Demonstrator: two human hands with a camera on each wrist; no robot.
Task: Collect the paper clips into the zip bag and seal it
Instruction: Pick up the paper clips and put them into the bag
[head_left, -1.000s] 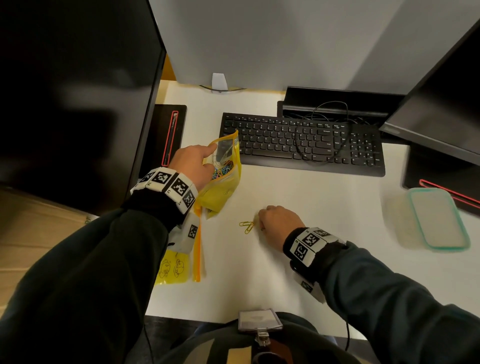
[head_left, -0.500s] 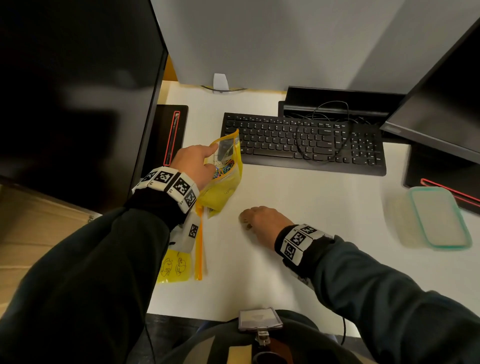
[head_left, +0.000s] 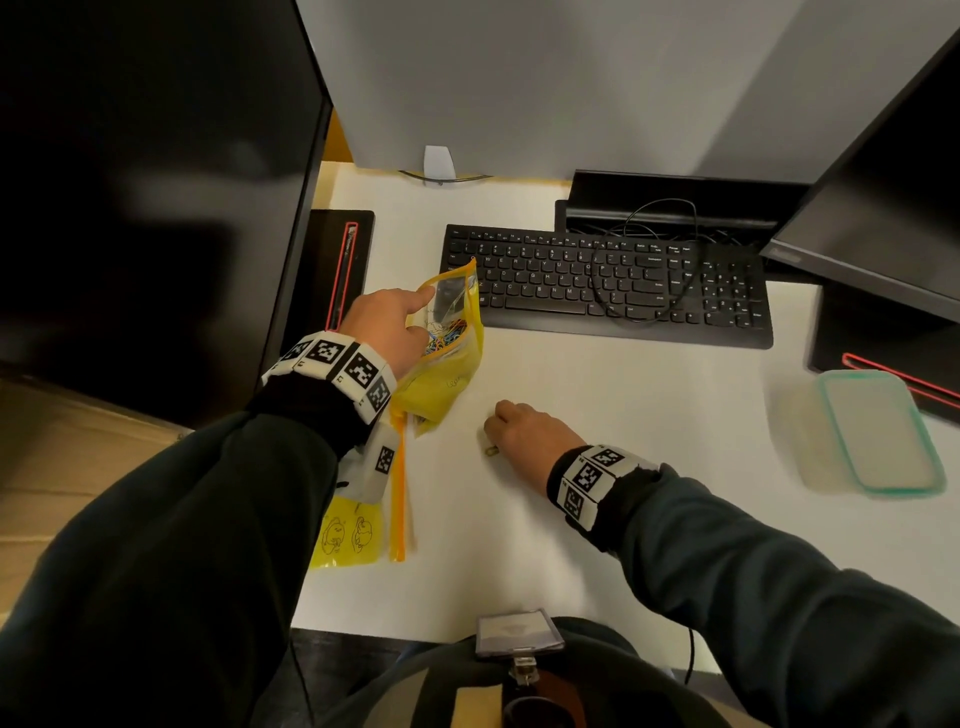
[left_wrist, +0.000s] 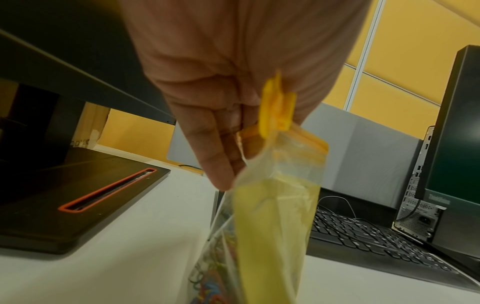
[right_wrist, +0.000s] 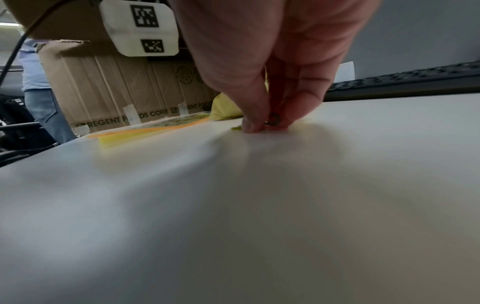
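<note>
Here the left hand (head_left: 390, 332) holds up a yellow and clear plastic zip bag (head_left: 448, 353) above the white desk (head_left: 623, 415), near the desk's left edge. Its fingers (left_wrist: 215, 156) and thumb pinch the top of the bag by the yellow slider. The bag's mouth is open, and many coloured wire paper clips (head_left: 444, 340) sit inside it. The bottom of the bag hangs down to the desk.

The right hand (head_left: 524, 434) is low on the desk, in the middle, a little nearer the front edge. Its fingertips (right_wrist: 255, 123) are bunched together and press down on the desk. They pinch something small and dark, most likely a clip, but it is too blurry to be sure. A small yellow paper clip (head_left: 491, 451) pokes out from under the hand.

More flat yellow zip bags (head_left: 348, 535) lie on the desk by the left edge, under the left arm. A black keyboard (head_left: 602, 283) sits towards the back edge of the desk. A clear plastic box with a green rim (head_left: 878, 431) rests by the right edge. A black screen (head_left: 156, 197) stands on the left and another black screen (head_left: 893, 208) stands on the right.
</note>
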